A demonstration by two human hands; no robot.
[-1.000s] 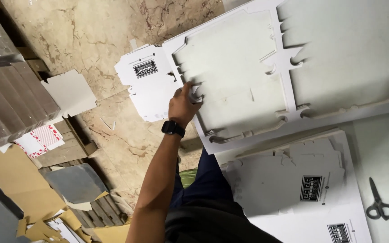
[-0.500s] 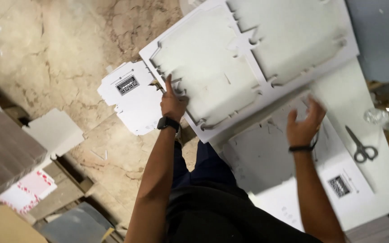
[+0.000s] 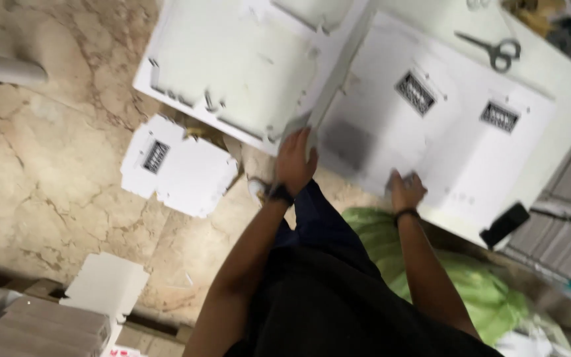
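White die-cut card sheet (image 3: 239, 66) has swung leftward; your left hand (image 3: 294, 162) pinches its edge, right hand (image 3: 406, 190) presses open-palmed on the counter stack (image 3: 431, 132).

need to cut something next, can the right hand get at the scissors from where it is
Probably yes, with a long stretch. The right hand rests at the near edge of the white sheets, and the scissors lie in the open at the table's far side, nothing covering them.

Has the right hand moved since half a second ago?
Yes. The right hand has come down from mid-sheet to the near edge of the flat white sheet, farther from the scissors.
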